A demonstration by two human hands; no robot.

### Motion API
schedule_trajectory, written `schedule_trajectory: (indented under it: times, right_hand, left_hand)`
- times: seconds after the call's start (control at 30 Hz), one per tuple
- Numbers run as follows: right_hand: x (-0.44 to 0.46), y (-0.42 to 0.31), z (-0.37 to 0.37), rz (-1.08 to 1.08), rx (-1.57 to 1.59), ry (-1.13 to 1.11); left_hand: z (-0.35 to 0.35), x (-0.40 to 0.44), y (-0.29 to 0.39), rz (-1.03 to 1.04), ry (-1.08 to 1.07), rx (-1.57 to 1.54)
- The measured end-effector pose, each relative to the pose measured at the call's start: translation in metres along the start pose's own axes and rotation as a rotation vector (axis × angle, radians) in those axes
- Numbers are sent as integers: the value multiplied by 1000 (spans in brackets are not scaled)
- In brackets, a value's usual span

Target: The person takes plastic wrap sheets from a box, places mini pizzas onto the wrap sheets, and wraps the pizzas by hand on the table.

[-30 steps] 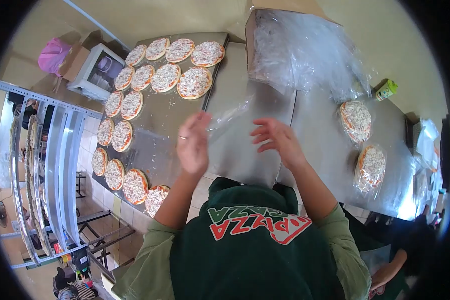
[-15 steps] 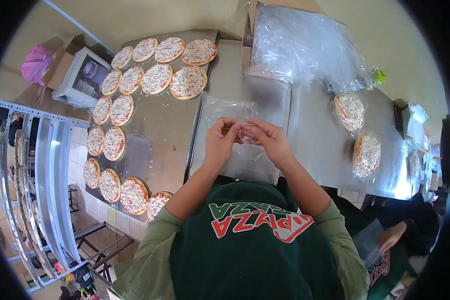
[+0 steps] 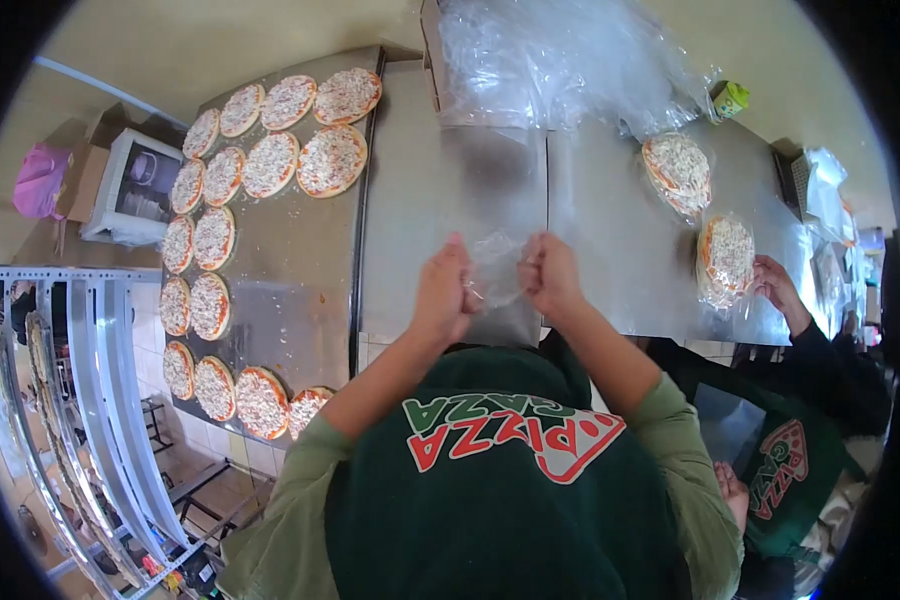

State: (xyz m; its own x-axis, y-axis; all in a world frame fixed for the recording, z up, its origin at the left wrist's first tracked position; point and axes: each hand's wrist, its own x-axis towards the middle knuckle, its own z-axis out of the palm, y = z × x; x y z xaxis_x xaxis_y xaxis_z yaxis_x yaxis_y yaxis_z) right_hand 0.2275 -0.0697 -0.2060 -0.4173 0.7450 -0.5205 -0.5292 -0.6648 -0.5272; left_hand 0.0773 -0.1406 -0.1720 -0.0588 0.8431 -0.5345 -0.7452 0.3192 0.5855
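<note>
Above the smooth grey metal table [image 3: 610, 255], the left hand [image 3: 442, 292] and right hand [image 3: 554, 277] grip a thin clear plastic bag [image 3: 496, 268]; uneven pulling could tear it.

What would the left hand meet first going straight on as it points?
Past the clear plastic film it holds, the left hand would probably cross the grey metal tabletop and meet the heaped clear plastic bags. Its height above the table is unclear.
</note>
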Motion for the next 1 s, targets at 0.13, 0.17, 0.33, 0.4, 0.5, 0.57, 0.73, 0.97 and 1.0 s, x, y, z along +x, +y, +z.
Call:
schedule_trajectory:
  times: [0.13, 0.17, 0.33, 0.4, 0.5, 0.57, 0.73, 0.97, 1.0]
  right_hand:
    - [0, 11, -19, -7, -152, 223]
    - [-5, 11, -22, -27, -174, 287]
    - [23, -35, -129, -235, -293, 451]
    - [22, -34, -145, -354, -642, 489]
    - [24, -43, -160, -551, -1143, 562]
    - [16, -48, -166, -502, -1276, 496]
    - [17, -45, -163, -480, -1209, 493]
    - [19, -90, -204, -503, -1467, 444]
    - [18, -99, -205, -405, -1570, 436]
  left_hand:
    - [-4, 27, -33, 114, 214, 86]
    - [0, 28, -43, 126, 264, 77]
    - [-24, 25, 4, 133, 267, 23]
    - [-56, 41, -18, 128, 421, 154]
    - [-83, 45, -52, 242, 507, 504]
    - [-92, 39, -58, 237, 592, 676]
    - [-59, 48, -61, 1067, 487, 1659]
    - [-30, 56, -81, 296, 27, 2199]
    - [-28, 54, -77, 245, -12, 2229]
